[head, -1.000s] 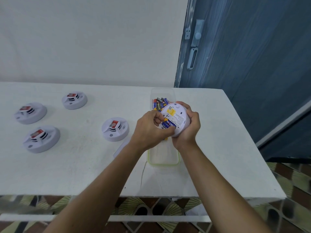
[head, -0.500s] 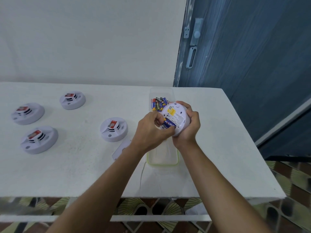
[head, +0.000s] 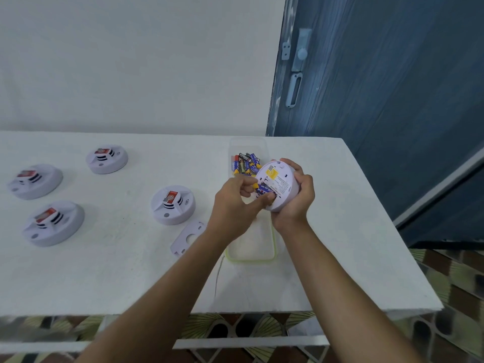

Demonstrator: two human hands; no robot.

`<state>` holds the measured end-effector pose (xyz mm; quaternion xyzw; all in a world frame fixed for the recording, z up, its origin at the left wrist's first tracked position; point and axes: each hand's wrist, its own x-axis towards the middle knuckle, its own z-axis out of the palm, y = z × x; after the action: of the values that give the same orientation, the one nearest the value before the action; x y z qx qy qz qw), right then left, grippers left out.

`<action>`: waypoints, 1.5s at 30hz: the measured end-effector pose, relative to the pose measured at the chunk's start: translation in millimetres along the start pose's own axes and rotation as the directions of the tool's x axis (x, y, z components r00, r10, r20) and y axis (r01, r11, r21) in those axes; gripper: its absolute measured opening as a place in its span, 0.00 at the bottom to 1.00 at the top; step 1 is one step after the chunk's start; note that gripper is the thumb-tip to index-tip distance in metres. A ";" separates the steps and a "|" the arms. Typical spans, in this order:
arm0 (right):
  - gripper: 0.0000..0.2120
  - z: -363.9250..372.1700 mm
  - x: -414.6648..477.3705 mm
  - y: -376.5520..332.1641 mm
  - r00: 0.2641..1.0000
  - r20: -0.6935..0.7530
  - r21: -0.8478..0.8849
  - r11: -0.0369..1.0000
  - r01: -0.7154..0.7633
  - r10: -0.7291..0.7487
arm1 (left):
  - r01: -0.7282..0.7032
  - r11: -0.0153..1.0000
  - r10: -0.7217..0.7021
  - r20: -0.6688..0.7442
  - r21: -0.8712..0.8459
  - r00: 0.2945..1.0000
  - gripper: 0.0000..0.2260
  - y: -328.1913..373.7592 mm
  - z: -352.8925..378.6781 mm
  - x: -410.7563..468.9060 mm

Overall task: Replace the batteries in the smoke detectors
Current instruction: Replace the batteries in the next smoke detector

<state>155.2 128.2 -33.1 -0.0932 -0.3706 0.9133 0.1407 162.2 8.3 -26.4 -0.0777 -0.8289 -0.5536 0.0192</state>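
A white wall (head: 131, 61) is seen behind, and a blue door (head: 392, 74) with a pale handle at the right. Below them a white table (head: 78, 279) is spread across the view. On its right half a clear box (head: 272, 254) with a green rim is placed, its long side running away from the person.

Four detectors are set face up on the left half, each with a red label on top: the left detector (head: 35, 180), the near detector (head: 53, 222), the far detector (head: 107, 159) and the middle detector (head: 173, 204), well apart from each other.

A fifth one, the held detector (head: 282, 179), is kept in the air above the box, with its back and a yellow sticker turned to the camera. It is gripped from the right side by the right hand (head: 296, 203), whose fingers are curled round its rim. The left hand (head: 233, 210) is brought against its lower left part, with the fingers curled, and a blue battery (head: 264, 189) is pinched by them at the open compartment. Whether this battery is fully seated cannot be told, because the fingertips cover it partly.

A flat white cover (head: 187, 238) is laid on the table between the middle detector and the box. At the far end of the box loose batteries (head: 245, 165) are heaped, just behind the held detector
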 end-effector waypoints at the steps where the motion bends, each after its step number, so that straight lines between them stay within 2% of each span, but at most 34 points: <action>1: 0.18 -1.5 1.1 -0.8 1.000 -0.007 -0.002 1.000 -0.002 0.002 | 0.021 0.999 -0.021 -0.002 -0.029 1.000 0.14 0.1 -1.5 0.0; 7: 0.19 -7.6 7.0 -3.8 0.999 -0.042 -0.006 1.000 0.018 -0.019 | 0.077 0.994 -0.067 0.121 -0.082 0.990 0.10 -1.3 -7.4 1.0; 9: 0.19 -11.9 9.0 -4.4 0.997 -0.077 0.003 1.000 0.031 -0.031 | 0.010 0.997 -0.022 0.141 0.082 0.990 0.09 -7.1 -11.7 -0.1; 12: 0.20 -19.0 10.6 -6.7 0.994 -0.110 0.017 0.999 0.027 -0.025 | -0.188 0.892 0.082 0.262 0.410 0.962 0.08 -21.7 -16.5 -4.1; 16: 0.20 -23.0 10.7 -8.2 0.992 -0.126 0.018 0.999 0.035 -0.032 | -0.281 0.781 0.084 0.352 0.557 0.932 0.11 -37.5 -13.6 -6.2; 19: 0.20 -22.1 9.3 -8.4 0.994 -0.111 0.020 0.999 0.026 -0.024 | -0.281 0.784 0.100 0.334 0.554 0.937 0.11 -41.8 -12.0 -3.9; 22: 0.19 -20.1 5.3 -7.3 0.997 -0.079 0.014 1.000 0.025 -0.023 | -0.271 0.864 0.238 0.131 0.423 0.962 0.12 -35.2 -10.6 -4.0; 24: 0.19 -18.1 3.0 -6.2 0.998 -0.054 0.021 1.000 0.019 -0.017 | -0.243 0.916 0.255 0.006 0.319 0.967 0.15 -22.7 -9.4 -5.3; 25: 0.19 -16.5 2.1 -5.9 0.999 -0.042 0.024 1.000 0.013 -0.012 | -0.219 0.937 0.231 -0.011 0.271 0.973 0.18 -16.6 -8.5 -5.4; 27: 0.19 -12.9 0.6 -5.4 1.000 -0.019 0.021 1.000 0.006 -0.006 | -0.165 0.964 0.163 0.023 0.207 0.986 0.25 -6.3 -7.0 -4.7; 29: 0.19 -9.3 -0.6 -5.1 1.000 0.009 0.012 1.000 0.012 -0.012 | -0.125 0.974 0.112 0.077 0.187 0.991 0.28 0.6 -6.4 -3.6; 36: 0.18 -4.9 -2.5 -4.3 0.999 0.035 -0.022 1.000 0.008 -0.008 | -0.161 0.954 0.131 0.129 0.254 0.983 0.19 10.3 -9.4 -4.0; 38: 0.18 -5.2 -3.1 -2.8 0.999 0.033 -0.019 1.000 -0.008 0.009 | -0.185 0.927 0.146 0.141 0.325 0.979 0.18 13.6 -9.4 -4.2; 42: 0.18 -4.2 -4.1 -3.1 0.998 0.034 -0.023 0.998 -0.051 0.051 | -0.310 0.804 0.252 0.182 0.507 0.951 0.18 12.8 -5.7 -2.6; 45: 0.17 -3.6 -3.3 -3.5 0.997 0.033 -0.043 0.997 -0.068 0.070 | -0.346 0.774 0.291 0.188 0.529 0.938 0.22 9.8 -3.6 -0.7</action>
<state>159.9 131.8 -33.0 -0.0931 -0.3887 0.9111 0.1007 164.2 8.6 -16.2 -0.2344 -0.9280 -0.2735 0.0950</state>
